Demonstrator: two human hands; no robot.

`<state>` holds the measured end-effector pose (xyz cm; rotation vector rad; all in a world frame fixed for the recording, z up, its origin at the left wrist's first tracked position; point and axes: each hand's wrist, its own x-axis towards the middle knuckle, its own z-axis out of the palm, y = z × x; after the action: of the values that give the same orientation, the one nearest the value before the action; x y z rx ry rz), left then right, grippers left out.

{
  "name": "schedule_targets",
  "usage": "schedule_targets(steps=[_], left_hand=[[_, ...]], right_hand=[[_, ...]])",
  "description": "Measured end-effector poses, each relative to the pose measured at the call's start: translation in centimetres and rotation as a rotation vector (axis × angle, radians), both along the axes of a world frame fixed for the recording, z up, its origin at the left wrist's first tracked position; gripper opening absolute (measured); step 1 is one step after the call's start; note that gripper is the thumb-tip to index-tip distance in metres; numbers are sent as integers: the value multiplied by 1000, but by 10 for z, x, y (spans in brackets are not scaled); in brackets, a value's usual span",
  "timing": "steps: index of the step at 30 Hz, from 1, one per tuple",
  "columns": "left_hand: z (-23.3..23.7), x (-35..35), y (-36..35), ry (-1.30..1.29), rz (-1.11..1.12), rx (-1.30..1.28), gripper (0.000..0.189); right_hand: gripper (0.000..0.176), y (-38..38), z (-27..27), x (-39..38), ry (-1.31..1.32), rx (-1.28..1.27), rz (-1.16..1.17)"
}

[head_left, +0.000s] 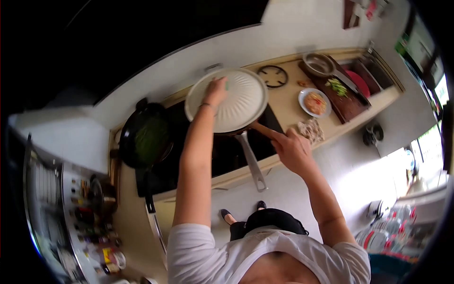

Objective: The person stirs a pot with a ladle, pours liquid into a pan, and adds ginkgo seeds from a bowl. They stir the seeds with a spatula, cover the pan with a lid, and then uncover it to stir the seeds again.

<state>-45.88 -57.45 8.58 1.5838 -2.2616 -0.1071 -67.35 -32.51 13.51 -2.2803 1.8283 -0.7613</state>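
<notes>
Fingers of the left hand point(217, 91): closed in at the top of the lid, presumably round a knob, which the hand hides. Fingers of the right hand point(294, 149): wrapped narrow around a wooden handle point(263, 129).

Lid point(241, 106): broad, round, cream-coloured, with ridges fanning out to a smooth rim; located over a pan at the rear of the cooktop point(227, 158), overlapping its right edge. Pan: mostly concealed; long metal handle point(249, 161) projecting past the worktop's point(289, 71) front edge. Wooden handle: leading to the lid's near rim, far end hidden.

Step in hand, as judged: lid and wooden handle managed together, one per hand. Next move calls for a level lid and a steady right grip; whether the lid is seated or slightly raised, cannot tell.

Wok point(127, 137): black, deep, glossy, at the cooktop's left edge; dark green contents point(152, 137).

Ring point(273, 87): black, openwork metal, toward the worktop's back edge. Dish point(302, 105): pale rim, reddish food point(315, 102), moist-looking. Crumpled pale mass point(310, 130): irregular, unidentified, by the front edge. Board point(350, 110): dark brown, rectangular, near the right end; chopped greens point(336, 87) on it, small pan point(319, 64) at its rear left corner.
</notes>
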Motion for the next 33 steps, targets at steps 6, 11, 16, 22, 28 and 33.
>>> schedule_targets(steps=[6,11,16,22,28,33], left_hand=[[-5,-1,2,-19,8,-42,33],[0,-9,9,-38,134,64,47],[2,-10,16,-36,158,24,50],[2,-11,20,-34,135,-32,41],[0,-16,25,-34,215,-91,42],[2,-18,27,-58,177,-154,38]], right_hand=[[21,1,-4,-1,12,-79,28],[21,1,-3,0,7,-78,45],[21,1,-3,0,12,-64,33],[21,1,1,0,52,-49,30],[21,1,0,1,51,-49,22],[20,1,3,2,56,-47,21]])
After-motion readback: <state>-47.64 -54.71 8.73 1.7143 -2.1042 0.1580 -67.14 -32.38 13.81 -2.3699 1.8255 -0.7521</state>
